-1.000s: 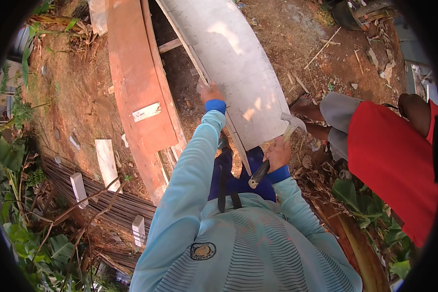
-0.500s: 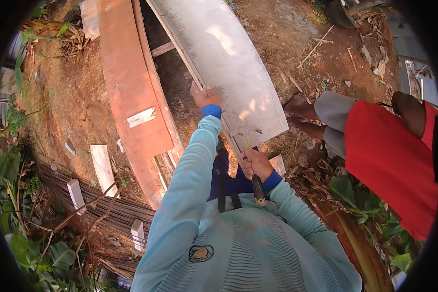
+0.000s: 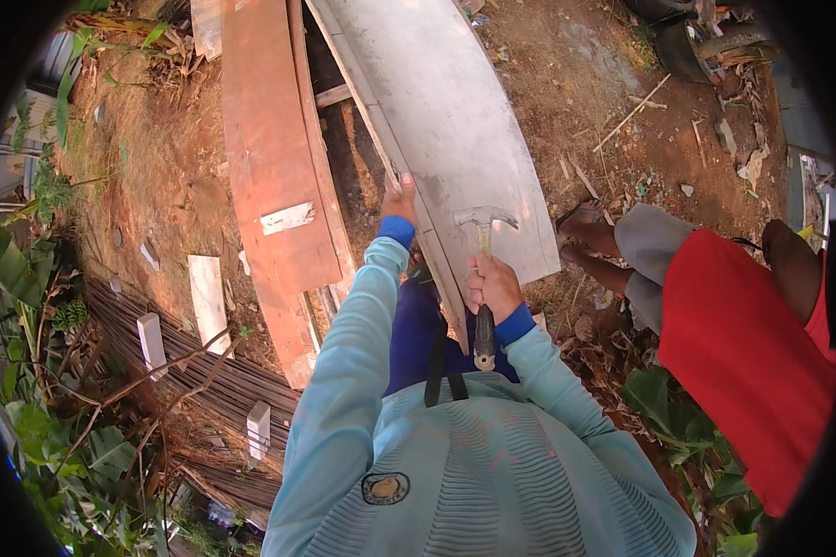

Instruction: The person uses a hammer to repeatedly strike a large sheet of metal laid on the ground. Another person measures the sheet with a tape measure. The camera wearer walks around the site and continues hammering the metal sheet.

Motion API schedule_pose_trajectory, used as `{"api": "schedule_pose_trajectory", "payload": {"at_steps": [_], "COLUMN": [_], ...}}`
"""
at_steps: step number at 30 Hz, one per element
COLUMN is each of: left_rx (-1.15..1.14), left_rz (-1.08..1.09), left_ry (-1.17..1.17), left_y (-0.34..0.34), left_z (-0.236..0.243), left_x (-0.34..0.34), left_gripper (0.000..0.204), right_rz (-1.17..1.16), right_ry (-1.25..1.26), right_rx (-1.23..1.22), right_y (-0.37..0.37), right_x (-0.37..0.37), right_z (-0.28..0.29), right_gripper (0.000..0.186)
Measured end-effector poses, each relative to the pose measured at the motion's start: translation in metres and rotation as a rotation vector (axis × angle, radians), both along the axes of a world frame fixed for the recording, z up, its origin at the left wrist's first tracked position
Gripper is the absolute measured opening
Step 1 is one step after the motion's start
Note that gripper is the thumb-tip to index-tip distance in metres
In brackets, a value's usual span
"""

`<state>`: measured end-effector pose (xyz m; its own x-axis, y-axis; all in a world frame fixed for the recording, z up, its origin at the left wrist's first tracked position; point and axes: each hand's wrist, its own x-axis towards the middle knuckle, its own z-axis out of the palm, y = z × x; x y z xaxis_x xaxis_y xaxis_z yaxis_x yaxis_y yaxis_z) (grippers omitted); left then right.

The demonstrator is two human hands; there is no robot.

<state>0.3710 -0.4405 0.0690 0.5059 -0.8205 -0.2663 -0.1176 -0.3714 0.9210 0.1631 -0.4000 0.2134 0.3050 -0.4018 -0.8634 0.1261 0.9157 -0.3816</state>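
Note:
My right hand [image 3: 494,286] is closed round the handle of a claw hammer [image 3: 484,336]. The hammer's metal head points away from me, over the near end of a long pale panel [image 3: 478,121]. A wooden strip [image 3: 433,243] runs along the panel's left edge, and my left hand [image 3: 399,201] grips it from the left side. The fingers under that edge are partly hidden. Left of the gap lies a long reddish-brown panel [image 3: 267,139] with a small whitish wood piece [image 3: 288,218] on it.
At the right stands a person in a red garment [image 3: 734,343], feet close to the pale panel. A bundle of thin rods [image 3: 195,399] and white blocks [image 3: 258,430] lie at the lower left. A crosspiece [image 3: 333,95] spans the gap. Leafy plants [image 3: 664,413] edge the soil.
My left hand has shifted its hold on the strip, its fingers now lower behind the edge. The hammer has turned more upright and its head has moved slightly away from me. The view has shifted.

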Motion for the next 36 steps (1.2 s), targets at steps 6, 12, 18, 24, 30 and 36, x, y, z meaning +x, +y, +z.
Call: {"api": "schedule_pose_trajectory", "payload": {"at_steps": [6,12,18,24,30,36], "left_rx": [-0.01,0.021,0.088,0.108,0.159,0.088], "left_rz": [0.024,-0.064,-0.079,-0.07,-0.139,-0.272], "left_ry": [-0.022,0.038,-0.018,0.037,-0.021,0.061], "left_y": [-0.004,0.0,-0.003,0.001,-0.001,0.035], "left_z": [0.019,0.017,-0.001,-0.015,-0.003,0.005], "left_x": [-0.014,0.003,-0.006,0.008,-0.004,0.019], "left_gripper": [0.076,0.08,0.083,0.095,0.096,0.075], "right_rz": [-0.325,-0.075,-0.408,-0.002,-0.283,-0.061], "right_ry": [0.255,0.006,0.213,0.046,0.2,-0.048], "right_rx": [-0.178,0.039,-0.124,-0.03,-0.116,0.066], "right_y": [-0.015,0.007,0.005,-0.009,-0.003,0.013], "right_x": [-0.005,-0.003,0.009,0.007,0.016,0.006], "right_z": [-0.002,-0.011,0.0,0.005,-0.006,-0.014], "right_gripper": [0.026,0.025,0.025,0.027,0.027,0.025]}}
